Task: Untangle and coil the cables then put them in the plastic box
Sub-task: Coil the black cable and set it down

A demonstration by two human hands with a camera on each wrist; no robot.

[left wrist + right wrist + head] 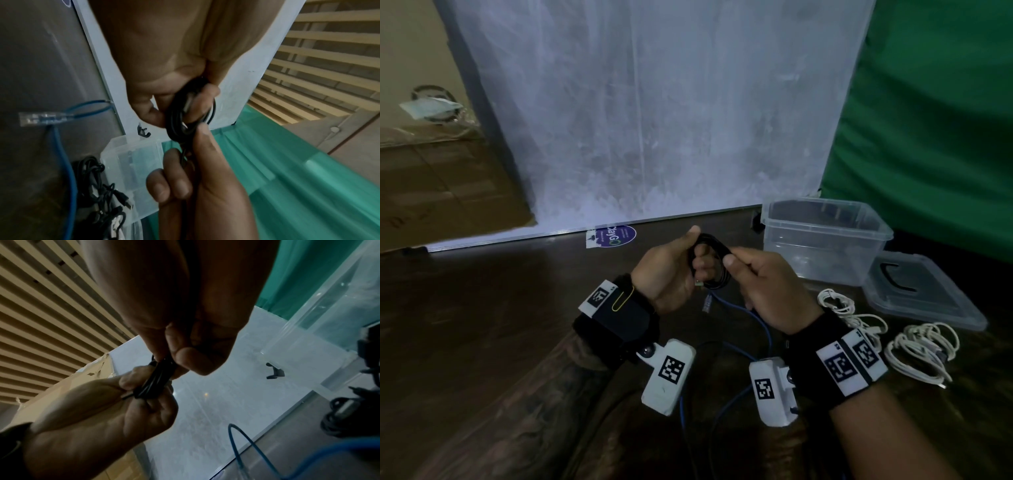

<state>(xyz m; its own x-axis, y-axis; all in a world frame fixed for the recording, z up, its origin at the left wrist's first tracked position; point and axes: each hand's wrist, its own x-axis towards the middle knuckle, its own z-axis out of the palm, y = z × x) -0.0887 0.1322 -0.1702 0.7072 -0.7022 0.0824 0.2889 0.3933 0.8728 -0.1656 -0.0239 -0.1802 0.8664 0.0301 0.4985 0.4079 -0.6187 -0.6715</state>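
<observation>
A black cable point(714, 263) is wound into a small coil and held above the dark table between both hands. My left hand point(674, 270) has its fingers curled through the loops, and in the left wrist view the coil point(191, 112) wraps around them. My right hand point(753, 277) pinches the coil's right side between thumb and fingers; the black cable point(154, 382) shows under that thumb. A blue network cable point(760, 322) with a clear plug lies loose on the table below the hands. The clear plastic box point(825, 240) stands open at the right, with nothing in it.
The box's clear lid point(924, 294) lies flat to the right of the box. Two white coiled cables point(921, 349) rest near my right wrist. A grey-white board point(654, 120) leans at the table's back edge, green cloth point(935, 120) to its right, cardboard point(431, 178) at left.
</observation>
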